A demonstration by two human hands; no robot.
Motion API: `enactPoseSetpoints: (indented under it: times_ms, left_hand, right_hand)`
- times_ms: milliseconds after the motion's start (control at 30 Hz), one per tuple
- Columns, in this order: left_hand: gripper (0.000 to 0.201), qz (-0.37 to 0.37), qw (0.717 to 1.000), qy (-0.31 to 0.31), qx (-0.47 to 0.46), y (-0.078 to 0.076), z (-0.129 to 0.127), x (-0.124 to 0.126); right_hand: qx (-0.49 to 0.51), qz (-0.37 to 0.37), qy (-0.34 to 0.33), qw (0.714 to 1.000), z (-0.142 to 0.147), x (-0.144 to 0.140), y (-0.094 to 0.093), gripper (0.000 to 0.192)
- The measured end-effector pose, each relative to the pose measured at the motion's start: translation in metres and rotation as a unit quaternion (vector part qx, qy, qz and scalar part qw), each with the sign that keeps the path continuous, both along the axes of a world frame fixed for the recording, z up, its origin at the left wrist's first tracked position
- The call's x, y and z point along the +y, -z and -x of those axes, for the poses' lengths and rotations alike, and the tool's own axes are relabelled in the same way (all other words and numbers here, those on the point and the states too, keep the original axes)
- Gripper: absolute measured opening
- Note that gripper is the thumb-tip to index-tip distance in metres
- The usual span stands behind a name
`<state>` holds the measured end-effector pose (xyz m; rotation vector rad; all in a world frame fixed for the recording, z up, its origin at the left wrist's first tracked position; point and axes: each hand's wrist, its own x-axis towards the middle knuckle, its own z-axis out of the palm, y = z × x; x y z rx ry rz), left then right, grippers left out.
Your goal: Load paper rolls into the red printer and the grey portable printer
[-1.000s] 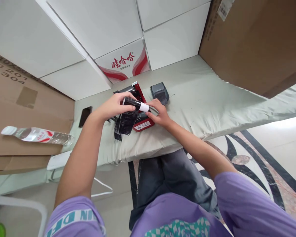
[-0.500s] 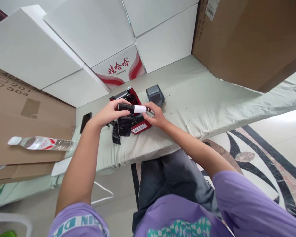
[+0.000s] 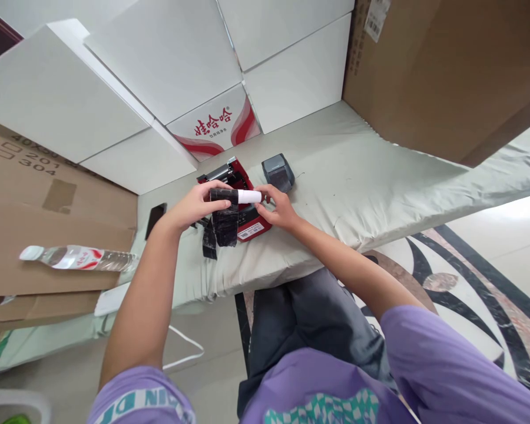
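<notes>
A ribbon roll (image 3: 249,196) with a white core and shiny black film lies level between my two hands. My left hand (image 3: 193,206) is closed around its black left end, thumb in front. At the white right end, my right hand (image 3: 281,208) pinches the core between thumb and fingers. A loose length of black film (image 3: 225,227) hangs below the roll. Just beneath and behind sits a red and black machine that looks like an opened label printer (image 3: 252,228), partly hidden by my hands and the film. A dark grey boxy device (image 3: 278,172) stands behind my right hand.
White boxes (image 3: 298,76) are stacked along the back. Large brown cartons stand at the right (image 3: 441,76) and left (image 3: 17,212). A water bottle (image 3: 79,258) and a black phone (image 3: 155,219) are left of my left arm. Pale cloth (image 3: 380,176) covers the bench.
My hands hold the same grip on the ribbon roll, which has barely moved. The whole view has shifted slightly.
</notes>
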<state>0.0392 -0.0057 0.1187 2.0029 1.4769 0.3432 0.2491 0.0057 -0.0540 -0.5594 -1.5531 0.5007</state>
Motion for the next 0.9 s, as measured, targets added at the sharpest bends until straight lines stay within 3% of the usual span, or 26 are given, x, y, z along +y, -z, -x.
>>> enactPoseSetpoints:
  times_ms: [233, 433, 767, 900]
  left_hand:
    - [0.049, 0.024, 0.999, 0.048, -0.008, 0.01, -0.017, 0.002]
    - [0.048, 0.017, 0.999, 0.037, -0.01, 0.017, -0.025, 0.006]
    - [0.045, -0.091, 0.995, 0.036, 0.008, 0.033, -0.025, 0.009]
    - [0.038, -0.112, 0.992, -0.007, 0.064, 0.029, -0.025, 0.007]
  right_hand:
    - [0.017, 0.043, -0.042, 0.998, 0.001, -0.001, -0.002, 0.027]
    - [0.048, 0.069, -0.036, 0.996, 0.001, 0.0, -0.004, 0.027]
    - [0.096, 0.131, -0.081, 0.983, 0.004, 0.005, -0.001, 0.022]
    - [0.097, 0.144, -0.095, 0.98, 0.004, 0.006, -0.001, 0.028]
